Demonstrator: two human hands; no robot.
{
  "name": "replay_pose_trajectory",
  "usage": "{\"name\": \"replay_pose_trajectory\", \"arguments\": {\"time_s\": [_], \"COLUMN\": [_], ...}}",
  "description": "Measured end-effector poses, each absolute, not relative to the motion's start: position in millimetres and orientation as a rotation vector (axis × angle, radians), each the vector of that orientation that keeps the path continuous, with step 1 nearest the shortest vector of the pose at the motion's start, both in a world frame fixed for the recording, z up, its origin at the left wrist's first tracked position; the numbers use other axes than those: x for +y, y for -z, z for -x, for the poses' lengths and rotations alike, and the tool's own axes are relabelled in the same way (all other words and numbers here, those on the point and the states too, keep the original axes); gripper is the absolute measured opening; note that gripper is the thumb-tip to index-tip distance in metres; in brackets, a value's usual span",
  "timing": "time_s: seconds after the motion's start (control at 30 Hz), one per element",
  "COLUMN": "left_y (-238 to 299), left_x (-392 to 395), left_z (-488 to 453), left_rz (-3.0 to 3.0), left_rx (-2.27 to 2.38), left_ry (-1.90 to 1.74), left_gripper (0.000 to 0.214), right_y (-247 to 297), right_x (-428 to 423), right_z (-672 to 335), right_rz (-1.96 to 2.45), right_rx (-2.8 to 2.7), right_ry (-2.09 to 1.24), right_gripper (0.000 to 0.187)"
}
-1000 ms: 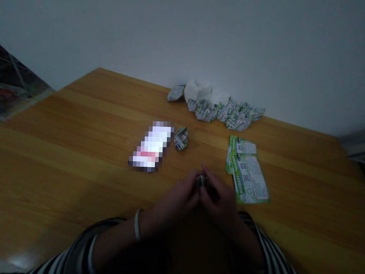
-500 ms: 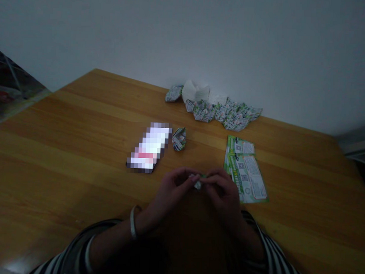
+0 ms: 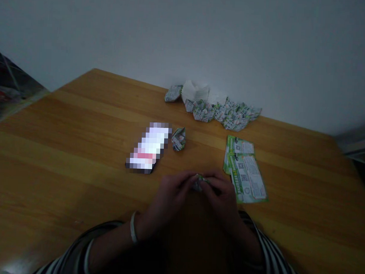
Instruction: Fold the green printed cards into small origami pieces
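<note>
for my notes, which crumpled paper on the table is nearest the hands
The lone piece beside the phone; the others lie farther back, by the wall.

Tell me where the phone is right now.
In the head view, the phone lies left of centre on the table, just left of a lone crumpled paper and beyond the left hand.

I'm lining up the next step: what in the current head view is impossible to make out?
All in the head view:
Small paper piece: full shape hidden by the left hand and right hand.
Phone: screen content lost to pixelation.
Front leaflet: fine print too small to read.
Back leaflet: partly covered by the front leaflet.
Clutter at far left: dim, cut off by the left edge.
</note>
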State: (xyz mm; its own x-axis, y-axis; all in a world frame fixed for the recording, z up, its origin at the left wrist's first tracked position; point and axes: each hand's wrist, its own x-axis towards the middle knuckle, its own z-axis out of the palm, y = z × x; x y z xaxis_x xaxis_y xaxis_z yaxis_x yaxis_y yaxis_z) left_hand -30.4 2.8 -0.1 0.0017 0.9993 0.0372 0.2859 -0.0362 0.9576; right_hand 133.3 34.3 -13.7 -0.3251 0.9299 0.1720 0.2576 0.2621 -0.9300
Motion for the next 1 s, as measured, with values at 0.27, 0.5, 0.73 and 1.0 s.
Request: {"name": "replay_pose_trajectory", "arguments": {"time_s": [0.27, 0.5, 0.73, 1.0], "left_y": [4, -1, -2, -5], "left_x": [-1, -2, 3, 7], "left_z": [35, 30, 25, 29], "left_rz": [-1.840, -1.814, -1.293, -1.002], "left_rx": [1.390, 1.355, 1.453, 1.308], "left_ry": [-0.993, -0.923, -1.106, -1.234], "left_gripper": [0.025, 0.033, 0.021, 0.024], "right_y": [13, 11, 13, 11], "right_x": [32, 32, 29, 38], "right_z": [-132, -129, -127, -137], "right_rz": [1.137, 1.201, 1.196, 1.058], "right_rx": [-1.676, -1.641, -1.450, -1.603], "right_ry": [-1.153, -1.027, -1.117, -0.997], "right_gripper": [0.011, 0.008, 0.007, 0.025]}}
